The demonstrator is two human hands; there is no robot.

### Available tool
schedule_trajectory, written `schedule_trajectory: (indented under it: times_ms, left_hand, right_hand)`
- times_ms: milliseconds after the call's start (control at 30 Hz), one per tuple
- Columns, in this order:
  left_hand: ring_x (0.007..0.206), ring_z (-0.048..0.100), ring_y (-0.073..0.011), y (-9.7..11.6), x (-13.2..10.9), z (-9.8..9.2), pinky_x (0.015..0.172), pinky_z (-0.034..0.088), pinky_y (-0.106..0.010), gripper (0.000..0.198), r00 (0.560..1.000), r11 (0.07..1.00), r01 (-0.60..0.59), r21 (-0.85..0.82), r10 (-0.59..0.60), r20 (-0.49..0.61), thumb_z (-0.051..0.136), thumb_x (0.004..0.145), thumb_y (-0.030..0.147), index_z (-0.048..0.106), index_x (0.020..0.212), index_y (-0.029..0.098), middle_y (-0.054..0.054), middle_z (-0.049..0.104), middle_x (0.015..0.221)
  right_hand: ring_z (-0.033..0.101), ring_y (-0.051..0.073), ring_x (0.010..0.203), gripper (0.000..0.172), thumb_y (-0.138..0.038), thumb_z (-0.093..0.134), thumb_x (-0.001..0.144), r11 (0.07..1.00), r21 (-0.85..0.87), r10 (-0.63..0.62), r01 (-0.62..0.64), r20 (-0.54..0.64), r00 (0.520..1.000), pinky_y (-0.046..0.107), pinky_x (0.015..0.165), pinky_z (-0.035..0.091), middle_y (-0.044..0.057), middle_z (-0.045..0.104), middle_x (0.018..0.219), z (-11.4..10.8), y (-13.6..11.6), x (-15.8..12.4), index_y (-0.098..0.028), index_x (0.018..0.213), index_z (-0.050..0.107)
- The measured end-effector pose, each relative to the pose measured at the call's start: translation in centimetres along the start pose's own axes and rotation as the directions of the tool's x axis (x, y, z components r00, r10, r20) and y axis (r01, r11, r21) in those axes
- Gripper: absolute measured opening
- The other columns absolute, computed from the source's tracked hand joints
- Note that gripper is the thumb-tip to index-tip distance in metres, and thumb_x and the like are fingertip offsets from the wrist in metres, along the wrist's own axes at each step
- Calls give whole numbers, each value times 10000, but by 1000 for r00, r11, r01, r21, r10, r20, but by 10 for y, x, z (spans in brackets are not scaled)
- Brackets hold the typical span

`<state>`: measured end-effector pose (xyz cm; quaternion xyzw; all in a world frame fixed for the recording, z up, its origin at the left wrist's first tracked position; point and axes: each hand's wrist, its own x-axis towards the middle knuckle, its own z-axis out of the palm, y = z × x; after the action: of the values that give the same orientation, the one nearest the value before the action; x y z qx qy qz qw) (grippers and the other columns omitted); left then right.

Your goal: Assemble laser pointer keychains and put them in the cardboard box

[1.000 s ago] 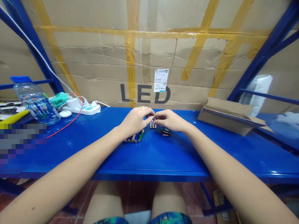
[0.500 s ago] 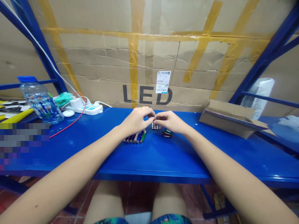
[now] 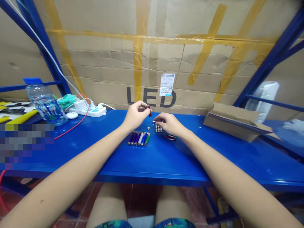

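My left hand point(image 3: 139, 114) is raised above the blue table, pinching a short dark-red metal tube point(image 3: 149, 111) between thumb and fingertips. My right hand point(image 3: 171, 123) is closed beside it, thumb and fingers together around a small piece with a shiny tip that I cannot make out. Just under its fingertips stands a tight block of small silver button cells point(image 3: 158, 128), partly covered. A row of slim metal tubes point(image 3: 138, 139) in purple, blue, silver and green lies below my left wrist. Tiny silver pieces point(image 3: 148, 128) lie between row and block. Green and red metal pieces point(image 3: 171, 137) rest below my right hand.
An opened cardboard box point(image 3: 235, 122) stands at the right. Along the left are a water bottle point(image 3: 46, 103), a white power strip point(image 3: 93, 110), a white rounded case point(image 3: 72, 115) and a red cable point(image 3: 79, 126). A large carton point(image 3: 106, 69) walls off the back.
My hands, together over the button cells before, have come apart. The left went up and slightly left, showing the red tube; the row of tubes is now more fully visible.
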<state>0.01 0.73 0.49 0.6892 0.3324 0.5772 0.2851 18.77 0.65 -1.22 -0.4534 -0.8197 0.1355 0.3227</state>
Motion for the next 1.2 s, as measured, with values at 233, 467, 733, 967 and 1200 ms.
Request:
schedule_trajectory:
  times_ms: [233,467,733,967,1200]
  left_hand:
    - [676,680,-152,-15,12,-9,686,550,-305,69,990,977,113,-179,-125,-60,596,758,119,547,781,162,-32,705,695]
    - [707,669,-150,-13,2,-2,555,534,-251,91,991,983,118,-140,-108,79,612,836,195,546,896,178,-25,651,756]
    - [572,566,-101,-8,-11,3,580,467,-261,93,942,985,-44,167,-15,336,489,947,250,530,1016,203,-5,661,772]
    - [739,587,-155,-9,-12,1,700,466,-311,95,922,944,-191,269,79,379,531,928,257,548,1010,212,-2,617,798]
    - [810,597,-178,-5,-13,1,738,455,-328,158,929,909,-211,359,72,362,450,978,299,558,938,191,-41,650,874]
  right_hand:
    - [647,224,882,162,-99,627,856,937,-266,-157,229,264,951,312,809,457,93,750,913,24,-8,20,-162,865,776]
    - [632,180,766,89,-162,609,836,995,89,-28,35,-75,997,297,713,458,47,722,794,-3,-1,11,-167,773,672]
    - [534,133,625,150,-315,640,801,887,450,25,101,-267,963,291,593,433,26,637,710,-23,-5,0,-168,817,615]
    - [562,159,705,139,-306,633,801,919,378,-25,113,-229,973,305,627,456,31,628,730,-16,-3,-2,-167,801,635]
    - [572,144,618,143,-307,645,780,888,456,1,68,-150,989,307,603,470,13,627,667,-12,-6,-4,-165,781,620]
